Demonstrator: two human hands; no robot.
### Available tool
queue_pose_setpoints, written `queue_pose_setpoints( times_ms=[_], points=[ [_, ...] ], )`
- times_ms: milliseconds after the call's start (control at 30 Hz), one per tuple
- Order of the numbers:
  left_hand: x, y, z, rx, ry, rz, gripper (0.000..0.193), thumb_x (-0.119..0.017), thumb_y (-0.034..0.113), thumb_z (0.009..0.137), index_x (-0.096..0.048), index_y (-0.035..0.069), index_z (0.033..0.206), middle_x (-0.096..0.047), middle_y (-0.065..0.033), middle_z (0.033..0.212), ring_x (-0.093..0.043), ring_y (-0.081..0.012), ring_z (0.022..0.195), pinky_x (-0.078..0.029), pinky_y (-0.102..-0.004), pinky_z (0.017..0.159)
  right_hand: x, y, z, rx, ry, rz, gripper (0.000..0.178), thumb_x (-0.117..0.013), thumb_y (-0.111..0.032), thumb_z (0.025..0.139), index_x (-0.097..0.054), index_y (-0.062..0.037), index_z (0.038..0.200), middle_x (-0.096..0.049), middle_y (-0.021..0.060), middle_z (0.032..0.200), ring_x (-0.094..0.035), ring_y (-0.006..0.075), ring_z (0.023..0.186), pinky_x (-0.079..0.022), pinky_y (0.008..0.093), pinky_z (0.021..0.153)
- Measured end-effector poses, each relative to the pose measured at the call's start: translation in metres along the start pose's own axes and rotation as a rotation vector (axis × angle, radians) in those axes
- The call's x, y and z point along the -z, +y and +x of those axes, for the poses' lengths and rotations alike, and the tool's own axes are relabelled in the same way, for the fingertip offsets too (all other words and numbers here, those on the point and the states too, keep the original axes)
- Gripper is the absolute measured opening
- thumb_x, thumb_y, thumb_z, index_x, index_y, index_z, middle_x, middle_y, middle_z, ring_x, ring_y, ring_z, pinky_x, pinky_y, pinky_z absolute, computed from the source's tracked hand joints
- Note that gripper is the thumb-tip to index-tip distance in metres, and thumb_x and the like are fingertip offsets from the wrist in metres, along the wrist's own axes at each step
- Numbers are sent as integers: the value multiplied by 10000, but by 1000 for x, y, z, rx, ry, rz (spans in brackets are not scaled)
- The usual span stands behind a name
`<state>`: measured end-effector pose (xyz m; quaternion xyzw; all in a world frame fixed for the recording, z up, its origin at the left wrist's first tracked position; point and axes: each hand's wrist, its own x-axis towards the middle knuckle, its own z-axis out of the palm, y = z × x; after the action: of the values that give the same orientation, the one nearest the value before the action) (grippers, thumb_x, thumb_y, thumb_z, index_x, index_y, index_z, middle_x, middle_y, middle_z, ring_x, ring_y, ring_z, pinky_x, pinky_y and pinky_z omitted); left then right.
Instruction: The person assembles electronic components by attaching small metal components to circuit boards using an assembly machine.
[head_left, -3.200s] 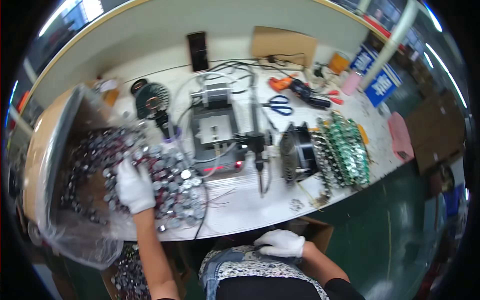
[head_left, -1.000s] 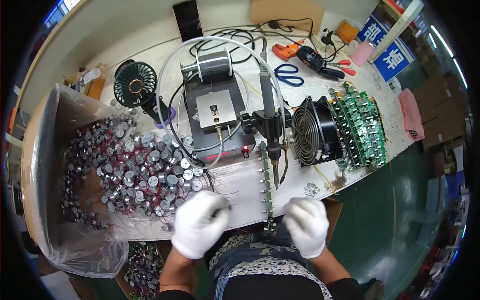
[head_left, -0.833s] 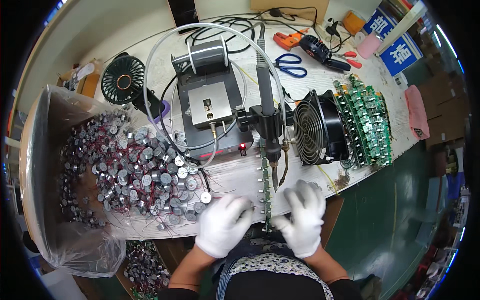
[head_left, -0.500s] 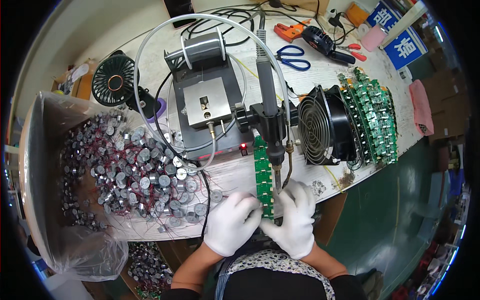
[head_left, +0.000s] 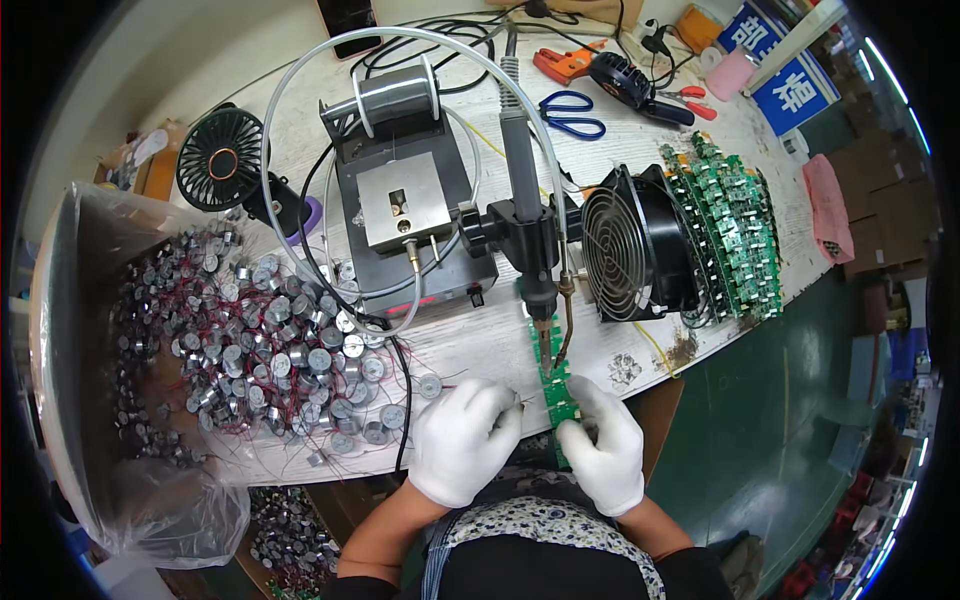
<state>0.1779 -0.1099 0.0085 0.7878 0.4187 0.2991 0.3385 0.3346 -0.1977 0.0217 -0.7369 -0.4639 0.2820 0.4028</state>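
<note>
my right hand [head_left: 603,452] pinches the thin, stiff green circuit strip [head_left: 552,385] by its edge; my left hand [head_left: 462,438] pinches a light wire beside it.

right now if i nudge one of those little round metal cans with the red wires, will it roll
Probably, if it lies on its side: the cans look like short cylinders. On a flat end one would likely slide. They seem light, and the thin red wires tangle between neighbours, so several may drag along.

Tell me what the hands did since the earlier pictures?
The left hand left the pile of small round metal parts and joined the right hand; both now hold a green circuit strip under the soldering iron. The fan and board stack stayed put.
</note>
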Motion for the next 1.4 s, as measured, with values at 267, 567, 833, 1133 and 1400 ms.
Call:
queue_pose_setpoints(
  times_ms=[267,567,833,1133,1400],
  points=[
    [-10,6,-1,-145,101,286,168,-735,84,691,-613,122,800,-594,-35,741,-607,-241,603,-490,-363,546,-9,-1,3,95,3,116,306,-700,22,761,-668,0,1064,-654,129,947,-639,215,715,-519,296,643],
    [-12,9,-2,2,95,154,132,-731,33,740,-621,52,813,-628,-79,761,-625,-219,623,-499,-329,572,-11,6,15,375,16,60,315,-707,62,734,-664,-10,1037,-654,145,944,-660,259,774,-535,323,683],
    [3,17,10,542,-174,-392,170,-694,138,856,-640,-22,877,-679,-72,746,-614,-79,626,-512,-258,599,-5,2,13,70,-85,167,347,-700,-6,781,-615,31,1115,-671,146,961,-678,223,787,-549,310,695],
    [-2,2,2,561,-108,-492,127,-654,95,868,-609,-14,916,-641,-42,769,-574,-77,674,-490,-249,645,28,11,19,-391,-651,929,803,-572,93,830,-188,-1,1529,-442,143,1420,-514,180,1165,-489,306,868],
    [2,10,6,640,-146,-757,93,-609,87,926,-567,8,952,-620,-16,842,-564,-71,744,-475,-239,699,5,23,4,-184,-284,743,788,-559,131,845,-193,10,1531,-494,153,1380,-562,197,1163,-499,313,913]
  ],
)
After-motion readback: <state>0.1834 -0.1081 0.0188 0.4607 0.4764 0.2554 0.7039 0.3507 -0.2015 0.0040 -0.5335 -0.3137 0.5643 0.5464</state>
